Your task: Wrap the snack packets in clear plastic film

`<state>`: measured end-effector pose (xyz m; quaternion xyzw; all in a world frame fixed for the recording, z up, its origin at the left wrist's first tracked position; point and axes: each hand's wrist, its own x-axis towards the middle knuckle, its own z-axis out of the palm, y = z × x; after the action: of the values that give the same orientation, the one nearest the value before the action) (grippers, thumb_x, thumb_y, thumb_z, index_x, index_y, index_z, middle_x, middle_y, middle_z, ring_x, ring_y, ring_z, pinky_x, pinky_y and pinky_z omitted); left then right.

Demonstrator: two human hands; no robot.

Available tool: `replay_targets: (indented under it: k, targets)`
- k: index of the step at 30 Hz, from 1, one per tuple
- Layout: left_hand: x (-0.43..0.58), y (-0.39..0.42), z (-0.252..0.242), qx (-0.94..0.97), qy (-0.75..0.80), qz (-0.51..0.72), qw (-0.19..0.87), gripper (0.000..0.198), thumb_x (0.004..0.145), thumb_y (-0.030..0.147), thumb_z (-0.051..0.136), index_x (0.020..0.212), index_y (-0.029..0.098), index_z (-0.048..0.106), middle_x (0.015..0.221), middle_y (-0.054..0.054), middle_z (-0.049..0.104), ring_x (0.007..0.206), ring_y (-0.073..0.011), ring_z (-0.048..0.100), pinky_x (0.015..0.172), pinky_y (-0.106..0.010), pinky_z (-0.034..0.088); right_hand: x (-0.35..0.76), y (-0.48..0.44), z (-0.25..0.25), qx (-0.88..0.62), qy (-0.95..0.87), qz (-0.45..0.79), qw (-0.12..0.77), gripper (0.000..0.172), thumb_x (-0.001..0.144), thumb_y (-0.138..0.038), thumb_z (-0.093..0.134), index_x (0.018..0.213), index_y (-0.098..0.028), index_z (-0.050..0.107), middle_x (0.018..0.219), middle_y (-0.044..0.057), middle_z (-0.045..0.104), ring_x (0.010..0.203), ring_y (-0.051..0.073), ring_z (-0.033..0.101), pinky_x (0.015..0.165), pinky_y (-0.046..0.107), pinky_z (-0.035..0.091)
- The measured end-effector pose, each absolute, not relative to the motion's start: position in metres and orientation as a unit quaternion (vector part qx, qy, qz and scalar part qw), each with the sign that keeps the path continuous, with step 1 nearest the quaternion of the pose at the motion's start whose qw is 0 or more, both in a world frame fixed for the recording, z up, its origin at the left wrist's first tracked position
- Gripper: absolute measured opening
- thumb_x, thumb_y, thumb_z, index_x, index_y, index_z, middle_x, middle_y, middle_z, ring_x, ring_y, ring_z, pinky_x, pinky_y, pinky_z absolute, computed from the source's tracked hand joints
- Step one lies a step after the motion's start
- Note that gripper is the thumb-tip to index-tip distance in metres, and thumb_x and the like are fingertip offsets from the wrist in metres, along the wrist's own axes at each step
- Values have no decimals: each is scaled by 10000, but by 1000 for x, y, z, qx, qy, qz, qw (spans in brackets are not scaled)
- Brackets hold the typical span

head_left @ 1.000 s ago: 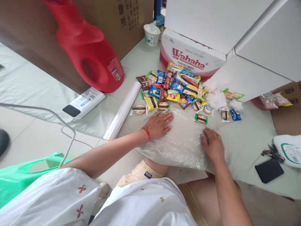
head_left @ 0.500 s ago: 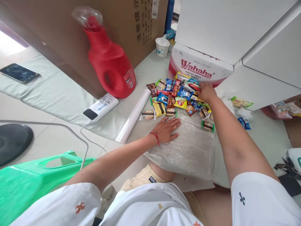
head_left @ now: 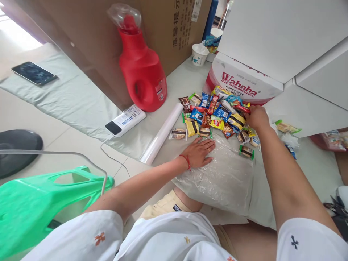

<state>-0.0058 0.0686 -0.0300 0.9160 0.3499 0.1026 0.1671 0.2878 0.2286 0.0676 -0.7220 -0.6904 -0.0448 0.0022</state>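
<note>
My left hand (head_left: pixel 199 152) lies flat, palm down, with fingers stretched out. Beneath it is a clear plastic bag (head_left: pixel 223 181) spread in front of me. My right hand (head_left: pixel 257 117) is at the right side of a heap of wrapped snacks (head_left: pixel 217 123). Its fingers are closed at the end of a red snack packet (head_left: pixel 241 108), though the fingertips are partly hidden. One green-ended biscuit packet (head_left: pixel 246 152) sits apart, near the bag's upper right corner.
Left of the heap lies a white roll (head_left: pixel 162 134), near a white power bank (head_left: pixel 125 120) and a red detergent bottle (head_left: pixel 144 72). A Wahaba-printed carton (head_left: pixel 241 79) stands behind the snacks. A green plastic stool (head_left: pixel 54 203) is at lower left; more packets (head_left: pixel 288 127) lie right.
My right hand has drawn slightly right and toward me, and the red packet has shifted with it. A yellow packet now shows beside it. My left hand stays on the bag; the view has shifted.
</note>
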Motion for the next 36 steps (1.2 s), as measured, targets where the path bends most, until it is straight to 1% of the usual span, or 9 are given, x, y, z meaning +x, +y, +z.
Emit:
replay_targets:
  k: [4,7,9,11,16,22,28,33,36]
  targets:
    - [-5,69,-29,914,355,103,170,697,1038,596,353,1602,190,409,1703,-88,345,1588,-249,310,1285,-490,168,289,164,70,-747,-621,-42,235,356,915,-431,600,1110,-147,691,1092,146,636,1068,275,554,955,442,448]
    - [-5,69,-28,913,354,101,173,765,1010,670,370,1610,196,398,1707,-98,331,1589,-266,309,1282,-491,167,278,82,56,-759,-450,208,422,467,855,-654,596,998,-212,640,849,14,594,756,183,553,693,341,504]
    - [-5,69,-28,914,353,99,173,781,1004,674,380,1618,191,384,1709,-106,324,1589,-271,308,1282,-498,163,260,26,43,-718,-348,383,466,562,750,-712,705,1022,-226,630,781,-25,563,658,150,520,542,265,431]
    - [-5,69,-28,916,350,99,169,781,1005,658,393,1627,185,368,1712,-115,315,1591,-278,302,1283,-507,156,236,-19,32,-710,-284,430,481,577,720,-707,755,1008,-223,629,715,-56,507,583,115,447,470,223,339]
    - [-4,69,-29,918,350,98,161,777,1009,642,395,1634,183,355,1707,-126,330,1584,-297,313,1278,-523,163,188,-64,12,-781,-366,355,360,484,914,-672,548,1001,-207,648,727,-21,548,597,135,467,528,258,386]
    - [-2,70,-29,921,349,89,149,782,1010,642,390,1636,174,354,1713,-130,313,1583,-309,312,1280,-524,159,184,-64,16,-809,-572,109,77,408,1020,-509,450,1060,-207,721,1082,178,664,1021,324,590,719,367,429]
    - [-1,70,-32,919,353,88,154,782,1009,632,401,1641,175,338,1715,-132,308,1581,-316,309,1283,-543,143,196,-72,22,-811,-534,235,49,408,1038,-531,397,1062,-238,681,917,104,715,837,285,660,681,341,415]
    - [-2,70,-33,921,349,95,148,781,1012,639,392,1635,170,347,1714,-132,312,1580,-311,311,1282,-534,148,187,-66,20,-820,-562,92,61,583,1001,-617,443,1321,-154,596,1214,253,646,1153,409,574,839,455,462]
    - [-2,70,-31,921,348,93,148,796,1007,652,395,1633,162,351,1713,-138,311,1580,-314,309,1280,-535,150,180,-52,20,-812,-578,81,33,619,981,-605,490,1371,-130,562,1221,271,640,1182,435,550,872,498,466]
